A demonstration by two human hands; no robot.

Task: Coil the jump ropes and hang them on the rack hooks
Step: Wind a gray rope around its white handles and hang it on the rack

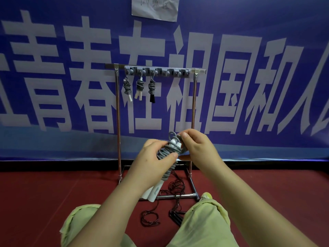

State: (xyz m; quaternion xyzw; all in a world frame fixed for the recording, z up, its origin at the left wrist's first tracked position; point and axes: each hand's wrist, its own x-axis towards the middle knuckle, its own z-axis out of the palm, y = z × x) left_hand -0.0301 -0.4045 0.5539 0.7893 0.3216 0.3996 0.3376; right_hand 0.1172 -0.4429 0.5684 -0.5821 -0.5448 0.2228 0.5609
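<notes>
A grey jump rope (167, 152) with white handles is wound into a tight bundle in front of me. My left hand (153, 157) grips the bundle's middle, its white handles (152, 192) pointing down. My right hand (195, 147) pinches the rope's top loop beside the handle end. On the metal rack (117, 111), a grey hook strip (156, 71) carries three coiled ropes: two grey ones (127, 88) (139, 87) with white handles and a dark one (151, 90) with black handles. A loose black rope (175, 191) lies on the red floor by the rack's base.
The rack stands against a blue banner (249, 86) with large white characters. Several hooks on the strip's right half (178, 73) hold nothing. My knees in light green trousers (201, 221) are at the bottom, close to the rack's base bar (178, 196).
</notes>
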